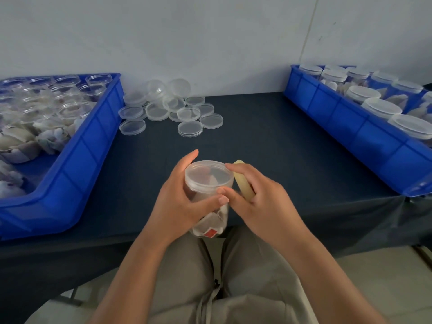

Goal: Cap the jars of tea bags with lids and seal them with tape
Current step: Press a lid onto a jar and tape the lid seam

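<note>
A clear plastic jar (211, 220) with tea bags inside is held above the table's front edge, and a clear lid (208, 175) sits on top of it. My left hand (177, 202) wraps the jar's left side, thumb across its front. My right hand (257, 202) holds a tan roll of tape (244, 183) against the jar's right side, thumb meeting the left thumb at the rim. Whether tape is stuck to the jar I cannot tell.
A blue bin (77, 160) at the left holds several open jars of tea bags. Another blue bin (350, 127) at the right holds several capped jars. A pile of loose clear lids (173, 108) lies at the back of the dark table (268, 141), by the wall.
</note>
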### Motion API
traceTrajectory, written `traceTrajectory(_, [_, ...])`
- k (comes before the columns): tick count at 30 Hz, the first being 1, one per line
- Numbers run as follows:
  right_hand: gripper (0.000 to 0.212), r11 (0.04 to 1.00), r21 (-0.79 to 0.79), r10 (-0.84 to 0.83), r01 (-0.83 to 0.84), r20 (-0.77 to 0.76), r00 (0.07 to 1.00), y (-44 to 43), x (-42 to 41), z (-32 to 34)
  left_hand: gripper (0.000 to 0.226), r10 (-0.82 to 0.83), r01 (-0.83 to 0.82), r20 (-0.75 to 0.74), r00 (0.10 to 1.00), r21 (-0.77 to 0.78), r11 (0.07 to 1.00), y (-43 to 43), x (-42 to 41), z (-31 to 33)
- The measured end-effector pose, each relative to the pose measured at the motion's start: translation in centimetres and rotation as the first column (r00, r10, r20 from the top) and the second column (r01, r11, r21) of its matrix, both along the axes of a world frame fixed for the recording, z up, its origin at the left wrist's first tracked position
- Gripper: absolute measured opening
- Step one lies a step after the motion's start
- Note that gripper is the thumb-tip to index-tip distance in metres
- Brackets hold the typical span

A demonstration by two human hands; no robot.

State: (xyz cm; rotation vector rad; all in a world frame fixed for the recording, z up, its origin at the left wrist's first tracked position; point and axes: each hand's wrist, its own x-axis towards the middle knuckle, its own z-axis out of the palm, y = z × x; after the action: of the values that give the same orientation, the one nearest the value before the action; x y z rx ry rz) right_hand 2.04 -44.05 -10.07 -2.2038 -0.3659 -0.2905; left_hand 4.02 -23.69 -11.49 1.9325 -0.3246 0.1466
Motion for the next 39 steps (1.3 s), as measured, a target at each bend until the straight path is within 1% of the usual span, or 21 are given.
traceTrajectory(2, [0.047, 0.999, 0.025, -0.019, 0.019, -0.008, 1.000, 0.0, 0.2, -0.4, 0.107, -0.022, 0.021, -0.026, 0.999, -0.046, 0.999, -0.3, 0.1, -0.2])
traceTrajectory(5, [0.041, 0.998, 0.064, 0.009, -0.006, -0.038, 0.999, -0.4, 0.5, -0.3, 0.097, -0.011, 0.009, -0.021, 1.000, -0.099, 0.995, -1.1, 0.3, -0.8])
traceTrajectory(7, [0.045, 0.998, 0.021, 0.064, -0.063, -0.063, 0.996, -1.3, 0.8, 0.5, 0.090, -0.002, 0.001, -0.008, 1.000, -0.105, 0.995, -1.4, 0.6, -0.8])
traceTrajectory(10, [0.061, 0.980, -0.103, 0.147, -0.168, -0.187, 0.971, -3.5, 1.3, 1.2, 0.087, 0.051, -0.051, -0.005, 0.999, -0.120, 0.991, -1.0, 1.6, -0.8])
traceTrajectory(11, [0.061, 0.974, -0.120, 0.162, -0.191, -0.217, 0.962, -4.2, 1.2, 1.3, 0.086, 0.068, -0.068, -0.005, 0.998, -0.123, 0.990, -0.8, 1.9, -0.7])
traceTrajectory(13, [0.048, 0.965, -0.134, 0.187, -0.224, -0.240, 0.952, -5.0, 0.9, 1.3, 0.083, 0.083, -0.082, 0.000, 0.997, -0.095, 0.992, -0.4, 2.3, -0.7])
traceTrajectory(15, [0.030, 0.952, -0.199, 0.188, -0.232, -0.219, 0.957, -5.0, 0.7, 1.1, 0.081, 0.081, -0.081, -0.001, 0.997, -0.076, 0.994, -0.1, 2.5, -0.8])
traceTrajectory(17, [0.019, 0.942, -0.273, 0.160, -0.194, -0.143, 0.977, -4.9, 0.7, 1.1, 0.080, 0.077, -0.077, -0.008, 0.997, -0.084, 0.993, 0.2, 2.6, -0.8])
traceTrajectory(18, [0.018, 0.939, -0.300, 0.143, -0.167, -0.100, 0.985, -4.8, 0.8, 1.2, 0.079, 0.072, -0.073, -0.008, 0.997, -0.093, 0.993, 0.2, 2.6, -0.8])
traceTrajectory(21, [0.023, 0.935, -0.350, 0.047, -0.056, -0.034, 0.998, -4.3, 1.0, 1.0, 0.075, 0.066, -0.064, 0.022, 0.998, -0.089, 0.994, 0.0, 2.2, -0.7])
traceTrajectory(24, [0.027, 0.944, -0.330, -0.028, 0.029, 0.007, 1.000, -3.0, 0.9, 0.2, 0.076, 0.071, -0.066, 0.070, 0.995, -0.061, 0.996, -0.3, 1.5, -0.9])
traceTrajectory(28, [0.020, 0.948, -0.286, -0.125, 0.141, 0.074, 0.989, -1.2, 1.0, -0.7, 0.077, 0.123, -0.114, 0.112, 0.986, -0.079, 0.990, -0.9, 0.6, -1.2])
traceTrajectory(29, [0.019, 0.942, -0.290, -0.151, 0.170, 0.085, 0.985, -1.0, 0.9, -0.8, 0.078, 0.148, -0.140, 0.121, 0.982, -0.067, 0.988, -1.0, 0.4, -1.1])
traceTrajectory(31, [0.019, 0.930, -0.306, -0.184, 0.203, 0.091, 0.979, -0.7, 0.9, -0.8, 0.083, 0.185, -0.189, 0.171, 0.968, 0.006, 0.982, -1.0, 0.1, -0.9])
traceTrajectory(33, [0.021, 0.923, -0.328, -0.185, 0.202, 0.083, 0.979, -0.7, 0.9, -0.8, 0.086, 0.180, -0.208, 0.238, 0.954, 0.096, 0.973, -0.9, -0.2, -0.6])
traceTrajectory(36, [0.020, 0.914, -0.357, -0.176, 0.192, 0.076, 0.981, -0.6, 0.7, -0.9, 0.089, 0.167, -0.224, 0.279, 0.946, 0.186, 0.957, -0.7, -0.7, 0.2])
traceTrajectory(38, [0.018, 0.903, -0.384, -0.180, 0.193, 0.069, 0.981, -0.3, 1.0, -1.2, 0.088, 0.164, -0.224, 0.289, 0.943, 0.190, 0.956, -0.5, -1.5, 1.0])
traceTrajectory(39, [0.016, 0.885, -0.411, -0.217, 0.220, 0.057, 0.975, -0.3, 1.5, -1.3, 0.087, 0.113, -0.154, 0.259, 0.959, 0.143, 0.978, -0.6, -2.2, 1.3])
